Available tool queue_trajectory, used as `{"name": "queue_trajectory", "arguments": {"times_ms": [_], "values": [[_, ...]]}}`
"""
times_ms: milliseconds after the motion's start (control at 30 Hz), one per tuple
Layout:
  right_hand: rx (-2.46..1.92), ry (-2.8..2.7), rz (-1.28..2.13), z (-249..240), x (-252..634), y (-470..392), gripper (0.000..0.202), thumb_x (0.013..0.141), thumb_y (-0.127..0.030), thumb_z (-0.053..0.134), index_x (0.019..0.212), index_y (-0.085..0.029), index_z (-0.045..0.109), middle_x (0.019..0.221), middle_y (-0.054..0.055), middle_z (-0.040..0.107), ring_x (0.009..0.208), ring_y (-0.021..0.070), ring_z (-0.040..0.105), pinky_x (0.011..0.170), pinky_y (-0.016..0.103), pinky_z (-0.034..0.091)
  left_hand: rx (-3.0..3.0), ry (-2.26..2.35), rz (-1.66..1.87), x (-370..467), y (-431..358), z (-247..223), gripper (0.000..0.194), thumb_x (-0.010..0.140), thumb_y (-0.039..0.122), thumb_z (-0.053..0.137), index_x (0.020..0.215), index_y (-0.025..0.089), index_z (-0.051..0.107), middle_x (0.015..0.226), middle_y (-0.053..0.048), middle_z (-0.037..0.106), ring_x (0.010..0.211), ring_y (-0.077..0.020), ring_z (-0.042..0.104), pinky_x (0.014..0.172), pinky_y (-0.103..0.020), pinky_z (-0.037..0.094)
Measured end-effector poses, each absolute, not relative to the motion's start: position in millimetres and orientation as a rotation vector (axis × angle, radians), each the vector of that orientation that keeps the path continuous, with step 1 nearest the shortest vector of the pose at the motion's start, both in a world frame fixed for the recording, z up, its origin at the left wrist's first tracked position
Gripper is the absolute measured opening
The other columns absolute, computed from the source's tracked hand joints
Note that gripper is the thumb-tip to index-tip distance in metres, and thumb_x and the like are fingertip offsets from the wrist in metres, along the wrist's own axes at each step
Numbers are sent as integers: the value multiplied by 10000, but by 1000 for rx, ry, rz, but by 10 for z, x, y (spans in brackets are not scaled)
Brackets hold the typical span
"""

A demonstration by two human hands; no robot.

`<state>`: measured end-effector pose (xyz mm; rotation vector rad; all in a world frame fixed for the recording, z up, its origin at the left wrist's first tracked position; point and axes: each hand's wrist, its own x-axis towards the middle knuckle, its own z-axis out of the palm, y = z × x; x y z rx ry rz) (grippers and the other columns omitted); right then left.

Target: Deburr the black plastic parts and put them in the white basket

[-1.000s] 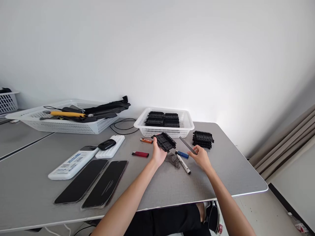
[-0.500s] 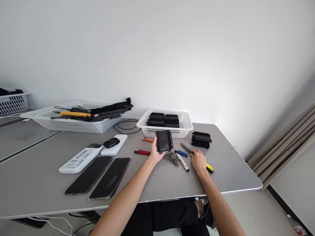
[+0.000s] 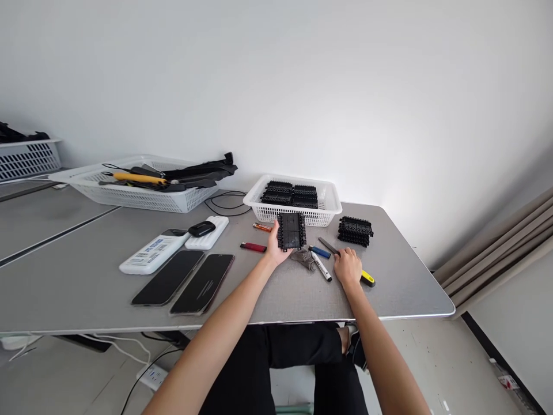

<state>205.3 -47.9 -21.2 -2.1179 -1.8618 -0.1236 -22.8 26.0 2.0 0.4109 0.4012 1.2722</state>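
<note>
My left hand (image 3: 277, 249) grips a black plastic plate (image 3: 291, 230) with toothed side edges, held up in front of the white basket. My right hand (image 3: 348, 266) lies on the table, its fingers closed over the middle of a file-like tool. That tool (image 3: 368, 279) has a flat grey blade pointing away to the left and a yellow and black handle; the hand covers its middle. Between my hands lie a blue lighter (image 3: 319, 252), a white marker (image 3: 321, 267) and a crumpled grey cloth (image 3: 303, 259). A stack of similar black plates (image 3: 355, 230) stands beyond my right hand.
A white basket (image 3: 317, 218) holds several black plates. Further left, another basket (image 3: 142, 200) carries black straps and a yellow-handled tool. Two phones (image 3: 168, 278), white power banks (image 3: 155, 252), a red lighter (image 3: 253, 247) and an orange one (image 3: 262, 227) lie on the table.
The camera view has tilted down slightly, so everything sits higher in the picture. Both hands keep their holds and barely move relative to the table.
</note>
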Motion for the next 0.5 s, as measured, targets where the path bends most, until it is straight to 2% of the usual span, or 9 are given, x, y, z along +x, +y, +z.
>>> {"name": "queue_trajectory", "arguments": {"times_ms": [167, 333, 433, 500], "values": [[-2084, -1852, -124, -192, 2042, -513, 231, 984, -227, 497, 1068, -159, 701, 1044, 121, 651, 1045, 248, 556, 832, 319, 408, 413, 377, 1278, -201, 238, 31, 484, 896, 558, 536, 1057, 132, 701, 933, -106, 754, 807, -225, 716, 739, -338, 586], [-1929, -1870, -118, -64, 2036, -560, 231, 950, -166, 503, 1046, -136, 710, 1061, 151, 660, 1080, 280, 559, 940, 404, 411, 424, 369, 1273, -204, 219, 33, 518, 904, 565, 517, 1110, 120, 686, 994, -126, 749, 863, -237, 720, 773, -349, 587], [-1679, -1836, -110, 364, 2044, -725, 292, 990, -195, 416, 1136, -195, 669, 1112, 104, 655, 1096, 218, 580, 964, 367, 453, 402, 395, 1280, -218, 227, 15, 529, 900, 556, 530, 1164, 119, 667, 993, -131, 749, 845, -234, 722, 757, -348, 590], [-1087, -1560, -133, 858, 2051, -956, 317, 1005, -358, 421, 1228, -225, 604, 1167, 111, 621, 1134, 257, 582, 924, 419, 511, 383, 417, 1284, -217, 231, -2, 529, 899, 544, 536, 1209, 131, 651, 1007, -126, 749, 864, -243, 723, 780, -367, 590]]}}
